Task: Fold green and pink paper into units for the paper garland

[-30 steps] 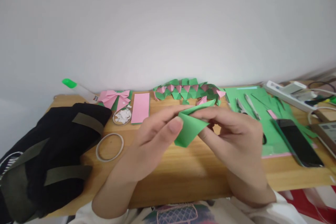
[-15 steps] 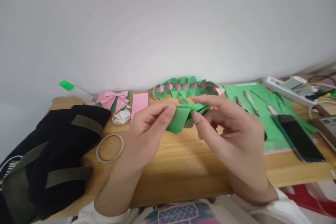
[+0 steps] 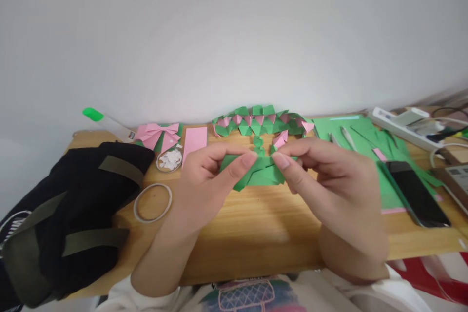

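A folded piece of green paper (image 3: 266, 175) is held up over the wooden table between both hands. My left hand (image 3: 215, 183) pinches its left part, thumb in front and fingers behind. At its upper right edge, my right hand (image 3: 325, 183) grips it between thumb and index finger. The two thumbs are a short way apart. Behind the paper lie small green folded pieces (image 3: 258, 143) and a pink folded piece (image 3: 281, 139), partly hidden. A curved row of green and pink folded paper (image 3: 258, 121) rests near the wall.
On the left are a black cloth item (image 3: 91, 195), a tape ring (image 3: 152, 203), a dish of white scraps (image 3: 170, 160), a pink bow (image 3: 161, 137), pink paper (image 3: 195, 139) and a glue tube (image 3: 111, 126). Rightward are green sheets (image 3: 391, 185), a phone (image 3: 419, 195) and a power strip (image 3: 402, 126).
The green paper has been turned and now lies wider between the hands. My right index finger has come down to pinch its upper edge, and the right hand has shifted slightly right.
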`<state>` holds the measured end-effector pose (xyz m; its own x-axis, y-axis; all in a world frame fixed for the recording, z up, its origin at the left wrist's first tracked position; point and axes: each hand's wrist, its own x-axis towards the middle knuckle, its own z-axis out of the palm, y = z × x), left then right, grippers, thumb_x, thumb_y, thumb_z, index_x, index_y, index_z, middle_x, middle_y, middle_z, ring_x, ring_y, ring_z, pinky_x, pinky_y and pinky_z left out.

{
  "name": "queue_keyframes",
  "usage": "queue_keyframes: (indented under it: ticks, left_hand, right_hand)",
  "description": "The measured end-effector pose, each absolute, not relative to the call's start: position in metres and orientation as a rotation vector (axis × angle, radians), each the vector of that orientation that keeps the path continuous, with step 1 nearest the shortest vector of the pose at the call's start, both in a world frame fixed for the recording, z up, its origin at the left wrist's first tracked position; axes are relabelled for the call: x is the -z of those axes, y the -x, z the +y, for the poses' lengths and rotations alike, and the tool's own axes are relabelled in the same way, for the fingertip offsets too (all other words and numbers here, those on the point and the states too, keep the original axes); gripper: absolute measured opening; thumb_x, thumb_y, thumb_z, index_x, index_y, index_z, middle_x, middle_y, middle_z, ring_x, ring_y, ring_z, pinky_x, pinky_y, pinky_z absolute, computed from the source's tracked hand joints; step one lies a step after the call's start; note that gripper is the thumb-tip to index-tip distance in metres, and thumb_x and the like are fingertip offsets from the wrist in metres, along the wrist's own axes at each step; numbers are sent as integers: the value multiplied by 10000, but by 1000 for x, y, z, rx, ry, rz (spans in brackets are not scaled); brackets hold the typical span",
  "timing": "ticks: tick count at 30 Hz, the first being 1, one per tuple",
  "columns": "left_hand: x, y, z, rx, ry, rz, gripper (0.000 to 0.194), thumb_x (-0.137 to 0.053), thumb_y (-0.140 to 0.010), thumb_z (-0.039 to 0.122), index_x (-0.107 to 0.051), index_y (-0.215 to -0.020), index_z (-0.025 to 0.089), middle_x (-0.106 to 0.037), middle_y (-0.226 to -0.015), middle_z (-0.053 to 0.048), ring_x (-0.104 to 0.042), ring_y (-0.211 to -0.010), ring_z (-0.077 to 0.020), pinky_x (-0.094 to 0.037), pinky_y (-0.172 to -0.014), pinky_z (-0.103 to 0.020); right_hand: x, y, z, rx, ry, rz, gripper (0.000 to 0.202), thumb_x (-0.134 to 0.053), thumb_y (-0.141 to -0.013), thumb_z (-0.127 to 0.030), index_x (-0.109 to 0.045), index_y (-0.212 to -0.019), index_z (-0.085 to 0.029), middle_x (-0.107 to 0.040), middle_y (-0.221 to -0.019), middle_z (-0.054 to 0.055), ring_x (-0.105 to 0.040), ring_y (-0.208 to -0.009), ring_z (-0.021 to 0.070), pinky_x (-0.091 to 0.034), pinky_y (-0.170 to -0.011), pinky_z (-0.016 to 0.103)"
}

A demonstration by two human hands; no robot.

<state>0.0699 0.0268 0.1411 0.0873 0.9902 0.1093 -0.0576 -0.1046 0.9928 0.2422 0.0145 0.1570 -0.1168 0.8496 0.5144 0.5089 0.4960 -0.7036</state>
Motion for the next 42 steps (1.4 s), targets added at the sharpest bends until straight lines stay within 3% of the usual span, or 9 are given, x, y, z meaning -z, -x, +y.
queue_keyframes:
  ticks: [15,26,29,32,36,42]
  left_hand:
    - [-148,-72,26,-1187,-1418,1095,127,-685,-806,225,-717,-690,183,-619,-537,49,-502,-463,-55,-377,-409,-137]
    - [-152,-62,30,-1125,-1461,1156,165,-686,-807,226,-688,-646,189,-628,-553,49,-513,-492,-67,-385,-443,-154]
    - [-149,-61,32,-1154,-1460,1158,167,-694,-807,252,-691,-653,187,-623,-537,49,-496,-473,-61,-364,-428,-152]
    - [-148,-60,35,-1189,-1430,1160,157,-698,-799,246,-693,-656,181,-635,-543,46,-500,-464,-58,-364,-419,-146]
    - [-148,-60,38,-1210,-1400,1151,159,-704,-787,243,-692,-646,171,-637,-541,32,-494,-458,-59,-357,-410,-148]
    - [-148,-60,36,-1224,-1408,1147,157,-703,-792,234,-691,-648,174,-624,-527,45,-500,-449,-51,-362,-407,-136]
  right_hand:
    - [-149,-242,19,-674,1073,-1756,141,-642,-876,-204,-653,-736,-205,-610,-589,-53,-497,-508,61,-386,-461,203]
    - [-150,-243,24,-833,1068,-1741,195,-598,-900,-209,-654,-713,-206,-556,-547,-51,-491,-507,75,-384,-445,211]
    - [-152,-252,26,-799,1032,-1839,60,-672,-860,-274,-695,-895,-231,-689,-724,-27,-619,-627,110,-472,-501,222]
    - [-154,-262,27,-726,927,-2130,484,-804,-735,-306,-632,-1186,-265,-730,-1114,11,-698,-959,199,-573,-675,267]
    - [-155,-269,27,-655,861,-2228,410,-697,-831,-186,-599,-1220,-272,-744,-1099,-13,-704,-990,173,-580,-759,260]
    - [-155,-265,26,-714,847,-2165,462,-586,-821,-55,-581,-1239,-251,-723,-1136,0,-670,-1075,169,-557,-813,267]
